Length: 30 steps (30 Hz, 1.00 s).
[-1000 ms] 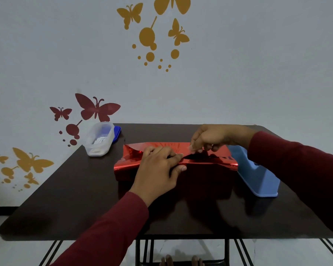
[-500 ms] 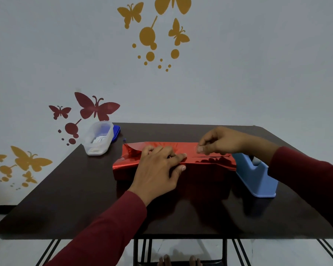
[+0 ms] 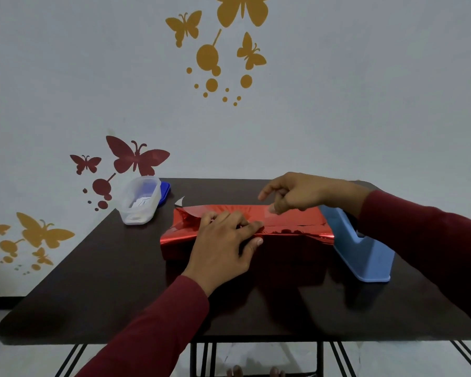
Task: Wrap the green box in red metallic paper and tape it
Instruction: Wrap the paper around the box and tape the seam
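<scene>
Seam held, tape in transit

Paper seam stays pinned by the left hand [image 3: 223, 240], fingers flat on the red metallic paper [image 3: 291, 219] mid-desk [image 3: 93, 281]. Right hand [image 3: 297, 194] has lifted from the seam, apparently pinching clear tape; blue dispenser [image 3: 365, 257] just right. Foil is creased, glossy; box hidden.

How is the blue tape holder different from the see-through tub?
The blue tape holder is solid blue; the clear tub is see-through, showing something white inside. The tape holder stands to the right of the red wrapped box; the tub sits at the far left. Both rest on the dark table.
</scene>
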Tool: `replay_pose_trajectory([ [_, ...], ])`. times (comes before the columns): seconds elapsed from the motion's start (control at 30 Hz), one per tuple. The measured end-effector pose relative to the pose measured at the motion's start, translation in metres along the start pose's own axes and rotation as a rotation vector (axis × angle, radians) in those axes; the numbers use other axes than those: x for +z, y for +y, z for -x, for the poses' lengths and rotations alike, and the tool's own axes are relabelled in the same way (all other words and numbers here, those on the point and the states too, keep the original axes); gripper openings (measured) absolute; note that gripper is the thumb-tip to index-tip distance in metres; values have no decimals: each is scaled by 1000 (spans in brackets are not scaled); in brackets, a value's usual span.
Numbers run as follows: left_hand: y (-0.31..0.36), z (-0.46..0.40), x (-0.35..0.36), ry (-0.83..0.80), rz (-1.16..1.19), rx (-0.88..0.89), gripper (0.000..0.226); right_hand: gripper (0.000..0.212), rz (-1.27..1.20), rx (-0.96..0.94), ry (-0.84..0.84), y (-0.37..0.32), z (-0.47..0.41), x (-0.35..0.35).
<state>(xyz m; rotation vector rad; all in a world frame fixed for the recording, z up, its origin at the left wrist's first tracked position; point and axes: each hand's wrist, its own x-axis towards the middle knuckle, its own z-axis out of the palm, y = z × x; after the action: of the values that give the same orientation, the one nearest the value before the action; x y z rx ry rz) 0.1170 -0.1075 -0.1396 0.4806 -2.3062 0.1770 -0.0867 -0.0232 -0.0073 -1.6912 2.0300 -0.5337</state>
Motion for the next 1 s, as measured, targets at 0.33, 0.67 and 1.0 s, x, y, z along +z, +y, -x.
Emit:
replay_pose_trajectory([
  [0.33,-1,1,0,18,5,0,43,37,-172,196,-82,10,-4,9],
  [0.67,0,0,1,-7,-11,-13,49,41,-130,243,-81,21,-4,10],
  [1.0,-1,1,3,9,-31,-3,46,44,40,244,-22,17,-9,18],
])
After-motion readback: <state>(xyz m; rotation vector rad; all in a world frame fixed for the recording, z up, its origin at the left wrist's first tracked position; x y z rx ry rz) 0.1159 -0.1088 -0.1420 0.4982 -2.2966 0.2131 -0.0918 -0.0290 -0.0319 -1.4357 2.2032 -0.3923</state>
